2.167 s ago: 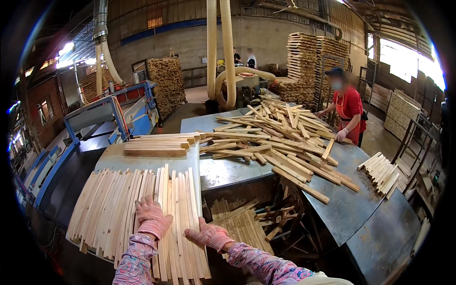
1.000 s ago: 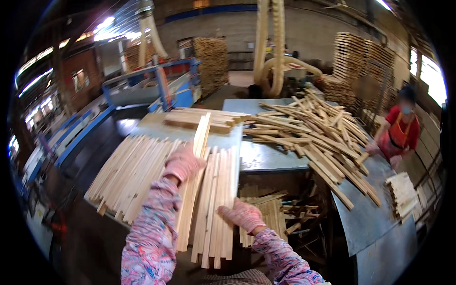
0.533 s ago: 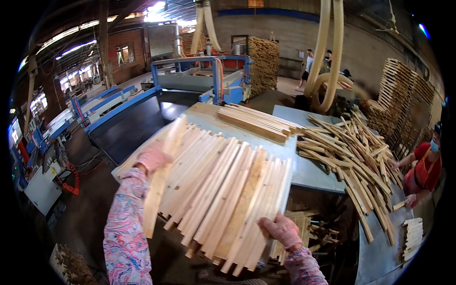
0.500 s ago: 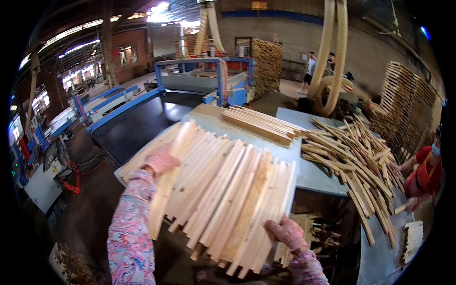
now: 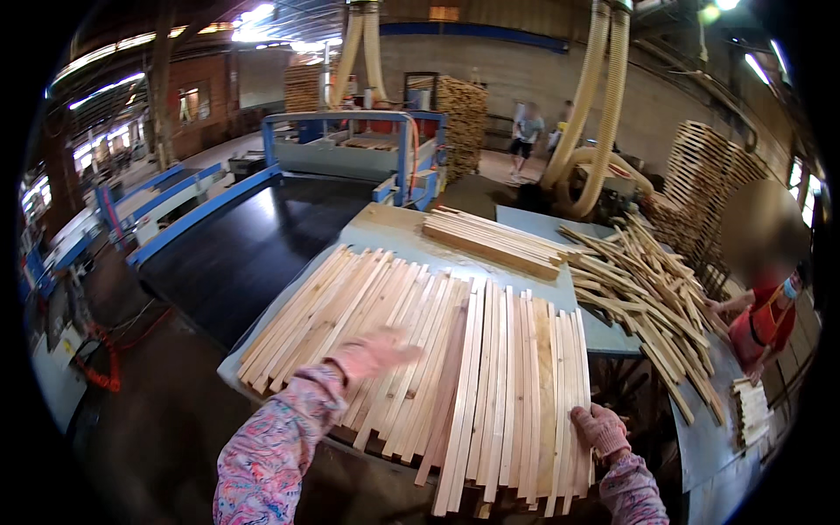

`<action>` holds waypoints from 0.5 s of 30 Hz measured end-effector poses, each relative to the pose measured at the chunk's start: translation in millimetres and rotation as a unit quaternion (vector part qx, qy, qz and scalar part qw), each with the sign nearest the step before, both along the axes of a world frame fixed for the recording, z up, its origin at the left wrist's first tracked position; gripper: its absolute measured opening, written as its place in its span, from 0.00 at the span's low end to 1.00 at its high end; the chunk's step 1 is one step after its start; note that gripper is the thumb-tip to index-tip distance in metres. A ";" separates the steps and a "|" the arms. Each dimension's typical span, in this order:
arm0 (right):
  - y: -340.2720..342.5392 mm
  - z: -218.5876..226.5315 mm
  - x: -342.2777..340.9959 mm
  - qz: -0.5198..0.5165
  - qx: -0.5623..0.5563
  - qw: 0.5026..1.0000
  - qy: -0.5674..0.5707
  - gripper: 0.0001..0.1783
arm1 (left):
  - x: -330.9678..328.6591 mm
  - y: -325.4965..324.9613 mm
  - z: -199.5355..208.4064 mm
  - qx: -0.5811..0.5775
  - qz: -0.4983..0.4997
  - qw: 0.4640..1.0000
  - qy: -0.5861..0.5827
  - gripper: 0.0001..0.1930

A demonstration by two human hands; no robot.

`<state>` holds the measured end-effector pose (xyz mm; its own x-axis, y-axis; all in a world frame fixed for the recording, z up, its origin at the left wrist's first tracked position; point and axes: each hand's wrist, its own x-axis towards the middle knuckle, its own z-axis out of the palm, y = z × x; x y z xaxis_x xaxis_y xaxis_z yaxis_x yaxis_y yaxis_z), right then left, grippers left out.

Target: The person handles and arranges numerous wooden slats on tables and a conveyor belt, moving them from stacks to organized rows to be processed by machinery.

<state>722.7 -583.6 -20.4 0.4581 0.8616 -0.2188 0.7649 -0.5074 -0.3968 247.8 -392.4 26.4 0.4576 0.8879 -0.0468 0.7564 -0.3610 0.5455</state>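
Note:
Light wooden strips (image 5: 477, 367) lie side by side in a wide row, their near ends uneven and some jutting past the edge of a pale worktable (image 5: 363, 229). My left hand (image 5: 376, 354), in a pink glove and a patterned sleeve, is over the left-middle of the row with fingers stretched out flat, a little blurred. Whether it touches the wood is unclear. At the row's right edge, near the front, my right hand (image 5: 604, 430), also pink-gloved, has its fingers closed against the outermost strip. The undersides of those fingers are hidden.
Behind the row sits a neat bundle of strips (image 5: 490, 241). A loose heap of strips (image 5: 643, 289) covers the right table, beside a person in red (image 5: 768, 324). A blue-framed machine with a black belt (image 5: 254, 236) stands to the left. Thick hoses (image 5: 604, 114) hang behind.
My left hand has let go of the strip it held at the left and moved right over the row. The strips now lie flatter and spread wider. My right hand stays at the right edge.

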 end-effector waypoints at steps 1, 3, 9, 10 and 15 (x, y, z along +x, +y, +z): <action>0.2 3.7 -2.8 -0.014 -0.012 1.000 -0.017 0.32 | -32.4 16.9 6.0 0.021 0.099 0.991 0.091 0.42; 1.2 9.0 -7.2 -0.015 -0.017 1.000 0.017 0.38 | -95.4 22.7 -0.9 0.175 0.265 0.934 0.165 0.38; 11.2 6.0 -16.5 -0.062 -0.008 0.998 0.018 0.34 | -177.2 33.9 -27.6 0.000 0.414 0.892 0.180 0.39; 12.5 5.1 -18.3 -0.078 -0.012 0.997 0.018 0.33 | -178.4 36.4 -29.8 0.001 0.430 0.885 0.177 0.39; 13.0 10.9 -28.6 -0.057 0.052 0.996 0.033 0.34 | -185.0 49.4 -33.4 -0.017 0.469 0.868 0.161 0.40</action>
<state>694.1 -570.7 -9.5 0.5424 0.8239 -0.1640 0.6753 -0.5437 -0.4984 62.8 -343.0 -7.0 -0.5082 0.8582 -0.0720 0.8239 0.5088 0.2496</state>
